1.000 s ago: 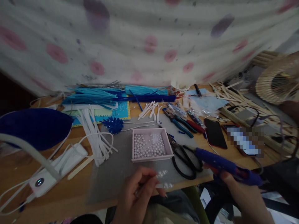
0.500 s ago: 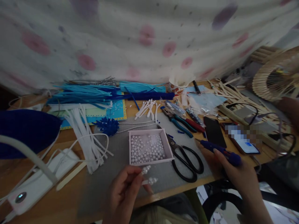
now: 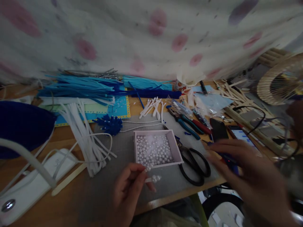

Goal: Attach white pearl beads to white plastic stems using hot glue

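Partly blurred right hand [image 3: 246,167] hides blue glue gun [image 3: 228,159].

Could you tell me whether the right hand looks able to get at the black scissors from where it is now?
Probably yes. The right hand hovers just right of the black scissors, which lie flat on the grey mat with their handles toward it and nothing between them. Whether it grips the blue tool beneath it is blurred.

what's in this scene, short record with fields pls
left hand: left hand pinches a small pearl piece
right hand: right hand, blurred, over a blue tool; grip unclear
nearby: pink tray of pearls, black scissors
surface: grey mat on a wooden table
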Motion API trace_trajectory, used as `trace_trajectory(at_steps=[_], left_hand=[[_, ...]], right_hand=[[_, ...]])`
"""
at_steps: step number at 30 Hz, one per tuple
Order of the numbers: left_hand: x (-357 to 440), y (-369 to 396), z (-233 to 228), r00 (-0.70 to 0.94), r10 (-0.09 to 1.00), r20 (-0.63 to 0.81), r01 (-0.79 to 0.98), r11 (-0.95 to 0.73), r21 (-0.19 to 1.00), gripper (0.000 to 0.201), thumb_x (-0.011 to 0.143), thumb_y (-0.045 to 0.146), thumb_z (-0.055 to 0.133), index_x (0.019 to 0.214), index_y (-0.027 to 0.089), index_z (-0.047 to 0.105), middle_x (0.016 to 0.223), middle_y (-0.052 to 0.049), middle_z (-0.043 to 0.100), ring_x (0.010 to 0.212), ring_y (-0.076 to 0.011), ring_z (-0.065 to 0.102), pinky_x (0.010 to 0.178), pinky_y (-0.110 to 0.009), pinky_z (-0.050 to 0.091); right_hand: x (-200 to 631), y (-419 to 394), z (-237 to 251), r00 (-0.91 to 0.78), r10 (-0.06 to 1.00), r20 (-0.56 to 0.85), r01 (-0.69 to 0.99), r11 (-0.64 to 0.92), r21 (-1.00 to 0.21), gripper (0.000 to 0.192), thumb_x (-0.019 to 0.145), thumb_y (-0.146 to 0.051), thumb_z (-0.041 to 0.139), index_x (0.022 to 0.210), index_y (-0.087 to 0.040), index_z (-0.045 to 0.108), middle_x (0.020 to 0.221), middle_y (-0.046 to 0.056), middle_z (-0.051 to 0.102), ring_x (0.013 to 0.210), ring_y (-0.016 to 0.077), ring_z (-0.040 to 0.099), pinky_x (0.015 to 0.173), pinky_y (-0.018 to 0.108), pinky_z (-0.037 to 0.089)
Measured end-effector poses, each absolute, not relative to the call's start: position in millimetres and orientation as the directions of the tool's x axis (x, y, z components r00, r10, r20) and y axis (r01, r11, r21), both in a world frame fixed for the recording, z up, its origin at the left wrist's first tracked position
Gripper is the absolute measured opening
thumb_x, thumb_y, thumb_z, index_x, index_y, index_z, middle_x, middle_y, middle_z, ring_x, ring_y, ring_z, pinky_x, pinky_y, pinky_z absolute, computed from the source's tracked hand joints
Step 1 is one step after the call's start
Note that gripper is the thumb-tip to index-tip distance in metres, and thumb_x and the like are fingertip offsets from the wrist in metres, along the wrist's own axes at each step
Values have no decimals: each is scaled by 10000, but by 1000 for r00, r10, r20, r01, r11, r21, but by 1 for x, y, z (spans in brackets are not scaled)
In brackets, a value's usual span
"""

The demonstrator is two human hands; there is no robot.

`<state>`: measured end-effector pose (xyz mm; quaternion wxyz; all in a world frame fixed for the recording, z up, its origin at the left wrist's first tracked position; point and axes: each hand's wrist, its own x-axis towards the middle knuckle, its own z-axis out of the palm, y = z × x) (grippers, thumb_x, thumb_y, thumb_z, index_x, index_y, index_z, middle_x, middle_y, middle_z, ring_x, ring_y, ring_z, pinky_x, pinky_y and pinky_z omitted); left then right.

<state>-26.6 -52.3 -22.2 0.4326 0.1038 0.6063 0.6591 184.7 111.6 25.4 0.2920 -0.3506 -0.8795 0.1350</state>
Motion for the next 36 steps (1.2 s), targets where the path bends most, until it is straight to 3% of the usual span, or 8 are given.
trace_trajectory(at_steps=[2, 4, 6, 9, 18, 22, 27, 36], left_hand=[[-28, -54, -19, -603, 693, -396, -463, 100, 881, 430, 728, 647, 898, 811, 247, 763, 565, 63, 742, 567, -150, 727, 651, -234, 571], [-28, -58, -17, -613, 682, -398, -469, 92, 879, 418, 734, 641, 898, 810, 252, 765, 576, 63, 749, 571, -150, 728, 660, -235, 575], [-28, -64, -18, -626, 674, -393, -458, 90, 884, 388, 766, 622, 884, 811, 254, 770, 618, 53, 777, 574, -139, 718, 663, -223, 570], [-29, -70, -22, -626, 679, -384, -432, 109, 895, 329, 828, 569, 855, 829, 252, 766, 650, 38, 795, 579, -143, 719, 665, -228, 569], [-40, -65, -23, -541, 759, -363, -370, 173, 913, 170, 910, 427, 753, 856, 267, 737, 608, 30, 786, 633, -192, 742, 671, -274, 541], [-40, -62, -21, -528, 767, -364, -394, 158, 905, 180, 908, 424, 758, 848, 255, 737, 619, 21, 787, 634, -189, 734, 668, -275, 528], [-39, -54, -22, -515, 785, -345, -412, 126, 902, 131, 945, 362, 730, 880, 248, 735, 622, 34, 787, 621, -162, 724, 679, -255, 508], [-42, -41, -15, -521, 749, -410, -443, 174, 879, 129, 910, 375, 749, 860, 259, 726, 610, 34, 782, 627, -180, 739, 668, -265, 530]], right_hand=[[137, 121, 24, -870, 417, 264, 309, 878, -366, 171, 1032, -181, 581, 1024, -249, 738, 1064, 89, 784, 991, 237, 756, 860, 346, 588], [95, 130, 16, -957, 288, 18, 272, 921, -277, 224, 1010, -82, 562, 1042, -199, 750, 1062, 103, 799, 994, 237, 770, 859, 335, 590], [67, 135, 8, -937, 267, -228, 302, 944, -137, 213, 998, -57, 567, 1041, -157, 750, 1052, 121, 800, 959, 248, 782, 792, 325, 583], [50, 133, 2, -872, 303, -385, 318, 948, 26, 196, 1006, -68, 558, 1044, -127, 741, 1069, 146, 793, 933, 263, 791, 700, 317, 554], [52, 128, -8, -902, 270, -338, 278, 960, 25, 128, 961, -57, 592, 1012, -139, 677, 1052, 141, 761, 932, 266, 766, 692, 320, 510], [59, 135, -6, -934, 275, -228, 291, 956, -41, 83, 993, -137, 522, 982, -150, 603, 908, 100, 722, 778, 229, 712, 673, 320, 447], [62, 141, -2, -927, 267, -263, 304, 946, -110, 165, 1015, -155, 467, 899, -183, 581, 772, 61, 702, 658, 208, 661, 618, 321, 357], [74, 156, -9, -971, 226, -76, 238, 934, -265, 209, 1060, -189, 487, 999, -203, 687, 871, 68, 765, 766, 203, 724, 710, 305, 503]])
